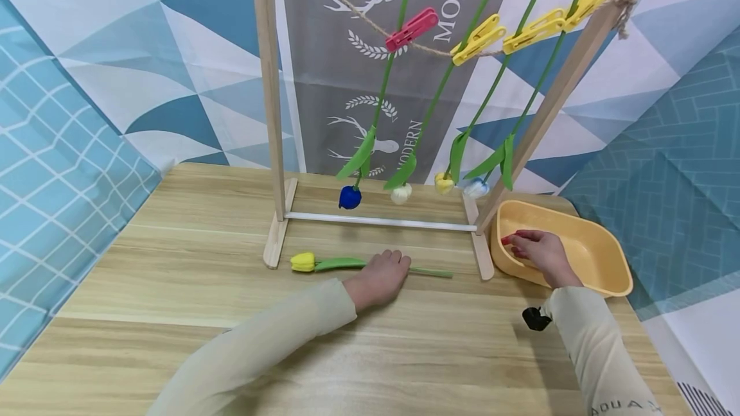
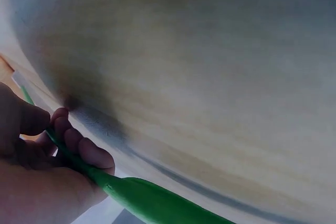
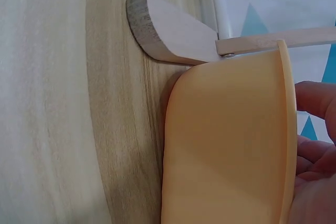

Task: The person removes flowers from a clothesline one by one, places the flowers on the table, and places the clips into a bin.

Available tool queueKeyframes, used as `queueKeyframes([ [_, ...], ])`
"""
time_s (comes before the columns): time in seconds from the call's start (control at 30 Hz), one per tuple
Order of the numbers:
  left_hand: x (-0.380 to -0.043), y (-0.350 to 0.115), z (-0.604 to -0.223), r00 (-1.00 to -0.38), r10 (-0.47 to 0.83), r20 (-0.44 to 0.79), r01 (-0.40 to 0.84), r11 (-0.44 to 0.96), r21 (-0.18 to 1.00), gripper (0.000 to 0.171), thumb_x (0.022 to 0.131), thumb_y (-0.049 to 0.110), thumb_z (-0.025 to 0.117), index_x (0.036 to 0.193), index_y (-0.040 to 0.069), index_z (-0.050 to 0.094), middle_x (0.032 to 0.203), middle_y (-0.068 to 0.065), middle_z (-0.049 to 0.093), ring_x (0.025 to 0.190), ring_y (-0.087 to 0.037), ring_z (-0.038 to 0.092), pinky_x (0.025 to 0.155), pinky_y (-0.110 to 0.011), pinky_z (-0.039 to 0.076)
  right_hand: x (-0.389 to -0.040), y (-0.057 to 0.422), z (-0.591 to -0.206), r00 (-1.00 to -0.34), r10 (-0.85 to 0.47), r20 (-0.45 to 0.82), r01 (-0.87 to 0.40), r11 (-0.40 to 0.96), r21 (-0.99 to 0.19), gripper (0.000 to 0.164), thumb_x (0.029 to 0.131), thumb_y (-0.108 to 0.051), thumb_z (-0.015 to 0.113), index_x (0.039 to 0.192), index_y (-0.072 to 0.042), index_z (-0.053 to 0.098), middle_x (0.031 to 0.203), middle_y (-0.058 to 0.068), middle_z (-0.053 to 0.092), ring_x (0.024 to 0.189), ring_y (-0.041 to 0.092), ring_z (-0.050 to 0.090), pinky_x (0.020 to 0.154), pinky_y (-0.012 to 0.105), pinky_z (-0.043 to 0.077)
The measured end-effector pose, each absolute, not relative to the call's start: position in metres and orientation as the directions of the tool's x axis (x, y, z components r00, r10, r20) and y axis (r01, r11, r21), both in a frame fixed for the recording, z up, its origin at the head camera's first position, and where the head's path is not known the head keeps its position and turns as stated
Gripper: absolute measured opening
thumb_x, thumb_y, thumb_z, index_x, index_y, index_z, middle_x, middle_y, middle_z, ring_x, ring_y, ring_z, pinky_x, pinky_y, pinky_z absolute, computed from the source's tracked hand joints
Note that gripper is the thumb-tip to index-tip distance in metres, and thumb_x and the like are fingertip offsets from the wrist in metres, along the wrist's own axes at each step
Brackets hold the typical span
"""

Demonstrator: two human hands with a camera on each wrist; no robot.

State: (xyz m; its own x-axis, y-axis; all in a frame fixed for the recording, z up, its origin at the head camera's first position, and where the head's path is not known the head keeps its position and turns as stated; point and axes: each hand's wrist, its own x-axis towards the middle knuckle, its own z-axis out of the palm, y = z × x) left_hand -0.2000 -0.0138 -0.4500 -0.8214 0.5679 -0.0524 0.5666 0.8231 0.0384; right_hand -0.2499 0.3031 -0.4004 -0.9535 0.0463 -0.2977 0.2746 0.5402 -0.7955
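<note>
A yellow artificial tulip [image 1: 303,262] lies along the tabletop in front of the wooden rack. My left hand [image 1: 381,278] grips its green stem [image 2: 71,153], with fingers curled round it in the left wrist view. The bloom points left. My right hand [image 1: 540,252] is over the orange basin [image 1: 601,242], fingers bent loosely and thumb apart from them. Nothing shows between those fingers, though the basin wall partly hides them in the right wrist view. From the twine [image 1: 358,15] hang a blue tulip [image 1: 349,198], a white tulip [image 1: 401,194], a pale yellow tulip [image 1: 444,183] and a white-blue tulip [image 1: 476,187].
A pink clothespin [image 1: 412,29] and yellow clothespins [image 1: 478,40] clamp the hanging stems. The rack's right post [image 1: 555,108] and foot [image 1: 481,252] stand right beside the basin. A white bar [image 1: 381,221] joins the feet low down. Patterned cloth [image 1: 191,76] hangs behind.
</note>
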Motion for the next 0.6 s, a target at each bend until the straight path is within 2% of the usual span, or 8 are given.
queueKeyframes([
  [0.2, -0.1991, -0.0137, -0.4486, -0.829, 0.553, -0.078, 0.55, 0.833, 0.06, 0.016, 0.097, 0.013, 0.041, 0.11, 0.008, 0.05, 0.095, -0.005, 0.052, 0.083, -0.017, 0.047, 0.071, -0.031, 0.046, -0.251, 0.302, -0.4013, -0.947, 0.01, -0.32, 0.255, 0.63, -0.734, 0.053, 0.096, -0.031, 0.051, 0.132, 0.007, 0.043, 0.125, 0.022, 0.057, 0.084, 0.005, 0.06, 0.075, 0.019, 0.053],
  [0.37, -0.1983, -0.013, -0.4458, -0.835, 0.54, -0.105, 0.535, 0.842, 0.068, 0.018, 0.096, 0.01, 0.042, 0.113, 0.009, 0.049, 0.098, -0.005, 0.052, 0.086, -0.017, 0.047, 0.073, -0.031, 0.045, -0.2525, 0.3023, -0.4023, -0.946, -0.004, -0.323, 0.238, 0.667, -0.706, 0.051, 0.096, -0.03, 0.05, 0.13, 0.008, 0.045, 0.124, 0.023, 0.057, 0.083, 0.006, 0.06, 0.074, 0.022, 0.053],
  [0.6, -0.1977, -0.014, -0.4421, -0.836, 0.539, -0.101, 0.535, 0.842, 0.065, 0.019, 0.094, 0.008, 0.045, 0.112, 0.009, 0.05, 0.097, -0.004, 0.051, 0.085, -0.017, 0.046, 0.07, -0.03, 0.044, -0.2519, 0.3056, -0.4002, -0.94, -0.018, -0.342, 0.23, 0.707, -0.669, 0.055, 0.095, -0.037, 0.05, 0.13, 0.006, 0.047, 0.126, 0.023, 0.056, 0.091, 0.014, 0.061, 0.078, 0.026, 0.053],
])
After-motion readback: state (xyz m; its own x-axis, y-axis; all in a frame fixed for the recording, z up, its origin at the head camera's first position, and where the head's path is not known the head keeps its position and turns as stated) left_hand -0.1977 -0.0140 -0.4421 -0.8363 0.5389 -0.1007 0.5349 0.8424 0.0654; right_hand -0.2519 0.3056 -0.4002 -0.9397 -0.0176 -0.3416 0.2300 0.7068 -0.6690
